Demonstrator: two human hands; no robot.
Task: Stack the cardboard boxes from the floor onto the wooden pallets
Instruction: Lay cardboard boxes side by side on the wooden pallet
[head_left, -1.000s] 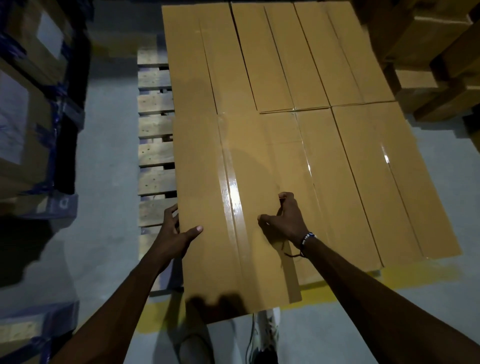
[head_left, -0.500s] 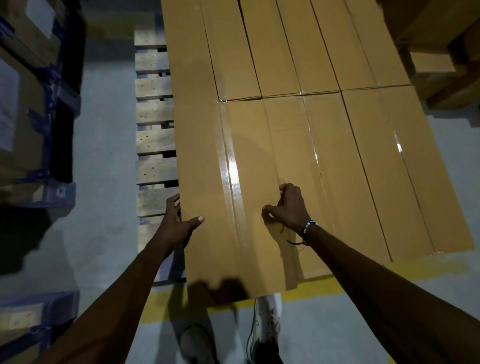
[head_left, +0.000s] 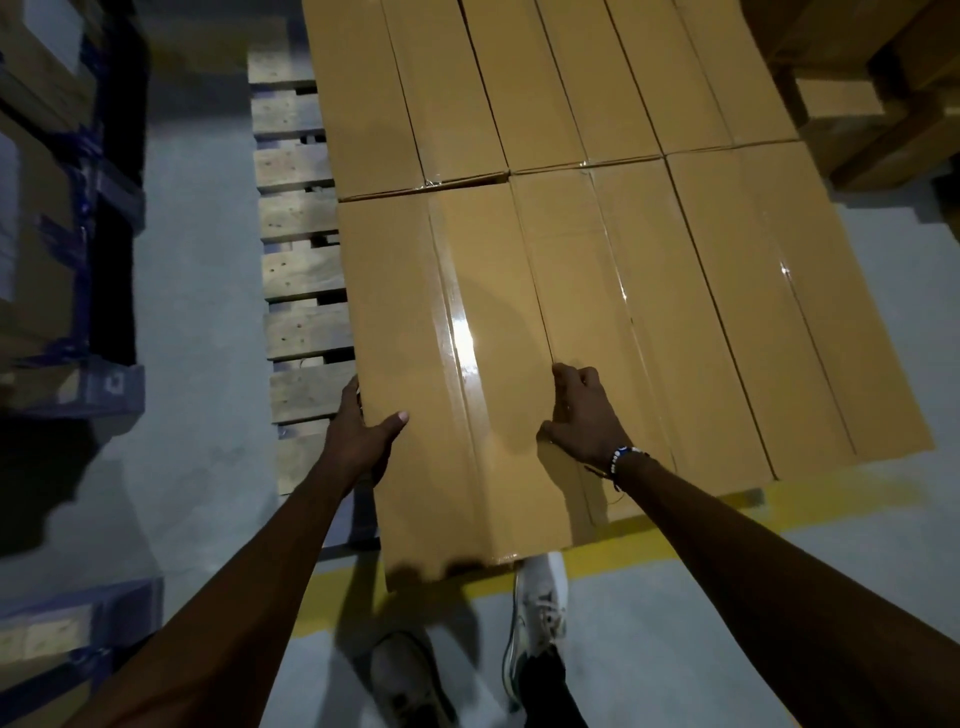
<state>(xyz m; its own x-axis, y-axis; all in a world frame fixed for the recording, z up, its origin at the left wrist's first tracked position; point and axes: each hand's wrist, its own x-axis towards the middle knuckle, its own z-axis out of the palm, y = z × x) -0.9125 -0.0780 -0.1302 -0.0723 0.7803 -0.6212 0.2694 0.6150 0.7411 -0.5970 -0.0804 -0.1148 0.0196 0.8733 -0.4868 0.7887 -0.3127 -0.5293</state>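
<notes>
Wooden pallet (head_left: 304, 332) carries sealed cardboard boxes (head_left: 597, 260).

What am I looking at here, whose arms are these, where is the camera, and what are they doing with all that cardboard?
There is no machine here. The picture comes from a wide-angle camera worn on a person's head, looking forward and down, so the two arms reaching in from the bottom are the wearer's own.

The left hand grips the left edge of the nearest cardboard box, thumb on top. The right hand, with a beaded bracelet at the wrist, grips the same box's right edge with curled fingers. That box sticks out toward the person, past its neighbours.

It belongs to a flat layer of similar taped boxes resting on a wooden pallet, whose slats show on the left. The floor is grey with a yellow line, and the person's shoes show below.
</notes>
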